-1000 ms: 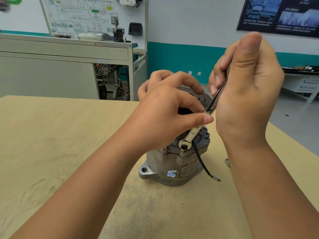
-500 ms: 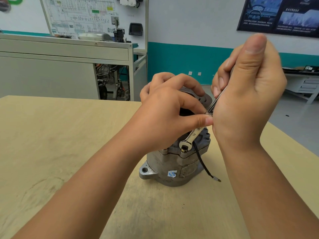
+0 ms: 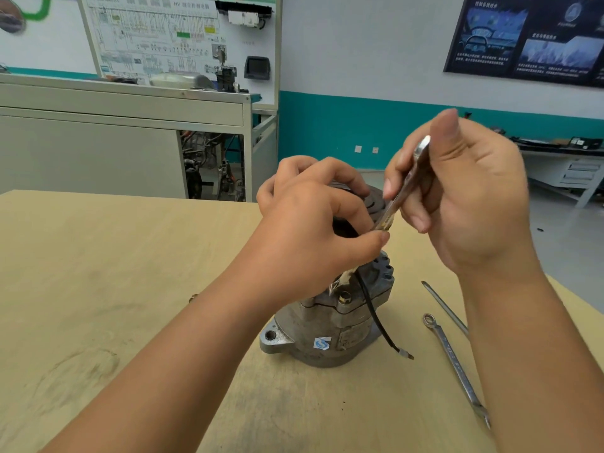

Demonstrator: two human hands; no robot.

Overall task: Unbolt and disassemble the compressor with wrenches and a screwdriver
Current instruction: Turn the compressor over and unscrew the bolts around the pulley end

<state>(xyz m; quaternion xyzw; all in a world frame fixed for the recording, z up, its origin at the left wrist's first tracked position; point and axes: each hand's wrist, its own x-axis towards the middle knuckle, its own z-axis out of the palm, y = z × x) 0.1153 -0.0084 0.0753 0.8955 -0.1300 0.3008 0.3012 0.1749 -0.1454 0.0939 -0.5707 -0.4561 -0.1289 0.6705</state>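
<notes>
Our left hand (image 3: 313, 237) curls over the heavy, rigid grey cast-metal compressor (image 3: 330, 328) beneath its fingers on the tabletop (image 3: 130, 256). Our right hand (image 3: 474, 197) pinches the slim, slippery steel wrench (image 3: 394, 206) mid-shank, where we judge the grip surest.

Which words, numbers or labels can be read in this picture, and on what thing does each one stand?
"HV": heading of the wiring diagram board; the characters after it are too blurred to read.
Blue sticker on the compressor: its mark is too small to read.
Held wrench: markings blurred.
Wrench on the table: stamped marks, not readable.
Dark poster: text too small.
</notes>
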